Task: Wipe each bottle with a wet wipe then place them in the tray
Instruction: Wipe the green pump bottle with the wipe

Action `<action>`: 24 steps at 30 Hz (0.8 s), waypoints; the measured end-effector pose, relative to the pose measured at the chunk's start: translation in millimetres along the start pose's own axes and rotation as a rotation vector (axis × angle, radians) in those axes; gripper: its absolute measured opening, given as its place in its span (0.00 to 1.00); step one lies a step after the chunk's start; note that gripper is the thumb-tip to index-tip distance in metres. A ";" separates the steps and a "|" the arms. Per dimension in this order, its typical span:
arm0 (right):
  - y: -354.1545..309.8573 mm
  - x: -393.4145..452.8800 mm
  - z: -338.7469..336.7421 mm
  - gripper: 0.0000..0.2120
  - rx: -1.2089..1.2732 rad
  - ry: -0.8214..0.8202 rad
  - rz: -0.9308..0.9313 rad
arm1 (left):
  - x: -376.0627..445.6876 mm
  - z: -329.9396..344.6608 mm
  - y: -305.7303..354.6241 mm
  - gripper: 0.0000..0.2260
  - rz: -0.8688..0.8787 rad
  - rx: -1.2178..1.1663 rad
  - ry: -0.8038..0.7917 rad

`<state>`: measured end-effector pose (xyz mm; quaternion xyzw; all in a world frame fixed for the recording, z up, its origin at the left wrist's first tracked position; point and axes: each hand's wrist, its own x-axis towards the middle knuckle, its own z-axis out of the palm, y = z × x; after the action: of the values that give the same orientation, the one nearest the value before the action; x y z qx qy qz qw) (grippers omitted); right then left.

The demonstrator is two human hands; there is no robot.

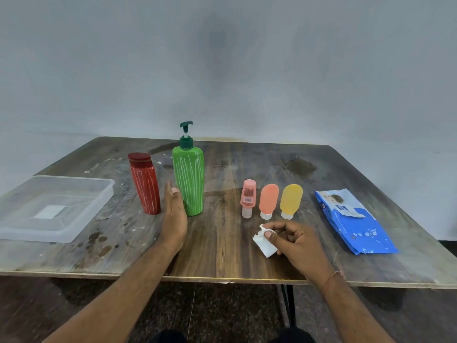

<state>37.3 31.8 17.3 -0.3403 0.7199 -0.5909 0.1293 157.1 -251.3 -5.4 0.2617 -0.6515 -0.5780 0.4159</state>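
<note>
Five bottles upright on a worn wooden table [222,243], none in the tray. Landmark: tall green pump bottle [189,179] with white streaks and a dark green pump, near the middle of the table.

Left of the green bottle, just beside it: one red bottle [144,184] with a dark red cap, leaning slightly. Further left, well apart: one clear plastic tray [94,209], holding only a white label on its floor.

Right of the green bottle, in a close row, standing cap-down: one small pink bottle [248,198] with a printed label, one orange tube [268,200], one yellow tube [291,200]. Far right of the green bottle: one blue pack of wet wipes [353,224], lying flat, flap partly lifted.

Two bare hands. Left hand [174,214] open, fingers straight, edge-on between the red and green bottles, close against the green bottle's lower left side; whether touching, cannot tell. Right hand [294,240] in front of and to the right of the green bottle, just before the row of small bottles, fingers curled, pinching one crumpled white wipe [264,242] between thumb and forefinger. Thin thread band on the right wrist.

Plain grey wall behind the table; dark floor and a black table leg below its front edge.
</note>
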 end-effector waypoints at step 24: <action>3.8 5.3 -2.1 0.08 -0.068 -0.017 0.014 | 40.8 10.0 1.7 0.28 -0.225 -0.265 -0.096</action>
<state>30.9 30.2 15.5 -0.3444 0.7409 -0.5621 0.1281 127.8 -279.1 6.2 0.2480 -0.5555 -0.7135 0.3477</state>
